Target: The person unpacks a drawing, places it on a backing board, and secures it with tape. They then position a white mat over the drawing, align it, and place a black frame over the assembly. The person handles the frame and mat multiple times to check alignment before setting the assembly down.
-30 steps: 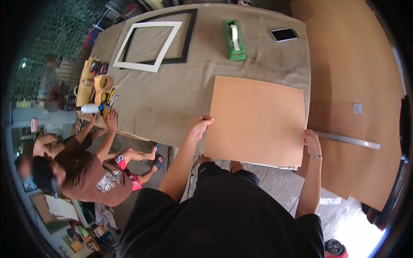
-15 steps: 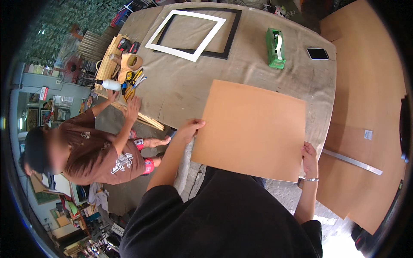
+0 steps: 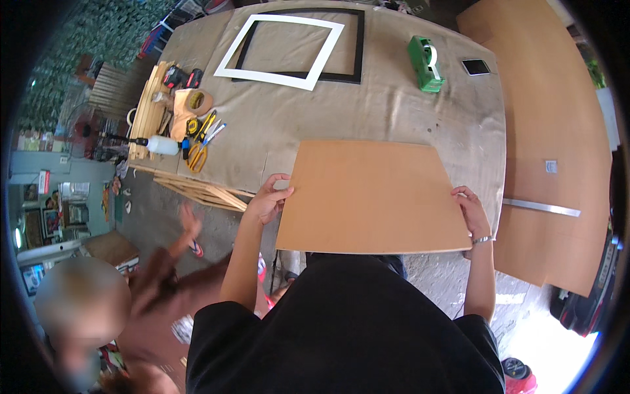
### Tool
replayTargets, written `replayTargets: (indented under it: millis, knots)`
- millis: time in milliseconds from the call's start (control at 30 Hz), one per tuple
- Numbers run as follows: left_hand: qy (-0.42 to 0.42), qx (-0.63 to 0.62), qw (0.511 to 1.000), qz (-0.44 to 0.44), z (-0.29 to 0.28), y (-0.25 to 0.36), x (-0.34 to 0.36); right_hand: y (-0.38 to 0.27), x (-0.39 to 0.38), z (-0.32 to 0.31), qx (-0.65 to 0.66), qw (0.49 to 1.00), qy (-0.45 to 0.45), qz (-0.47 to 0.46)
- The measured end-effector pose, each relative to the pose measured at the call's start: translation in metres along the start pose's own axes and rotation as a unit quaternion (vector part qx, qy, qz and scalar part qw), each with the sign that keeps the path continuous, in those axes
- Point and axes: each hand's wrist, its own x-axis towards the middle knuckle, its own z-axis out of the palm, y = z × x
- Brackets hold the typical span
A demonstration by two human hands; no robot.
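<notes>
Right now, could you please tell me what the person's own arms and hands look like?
The black fabric shirt has short, plain-looking sleeves, leaving the forearms bare. The left hand and right hand are both ungloved. A thin silvery band, perhaps a bracelet or watch strap, is worn just behind the right hand; nothing similar shows on the left.

White glare floods the floor (image 3: 548, 358) at lower right as soft light falls evenly across your cardboard sheet (image 3: 371, 197) and the surface (image 3: 380, 111); blur smears a co-worker's sleeve (image 3: 156, 272), while fisheye distortion bends edges toward your view's black rim.
</notes>
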Motion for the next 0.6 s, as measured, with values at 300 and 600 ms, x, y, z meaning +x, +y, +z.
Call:
replayTargets:
  millis: [300,600]
  knots:
    - [-0.134,-0.088,0.982,0.097,-0.002,0.073,0.046,-0.039,0.046,0.01,0.093,0.971,-0.024,-0.22]
    - [0.101,0.114,0.97,0.191,0.033,0.088,0.082,-0.07,0.09,0.014,-0.102,0.96,0.114,-0.233]
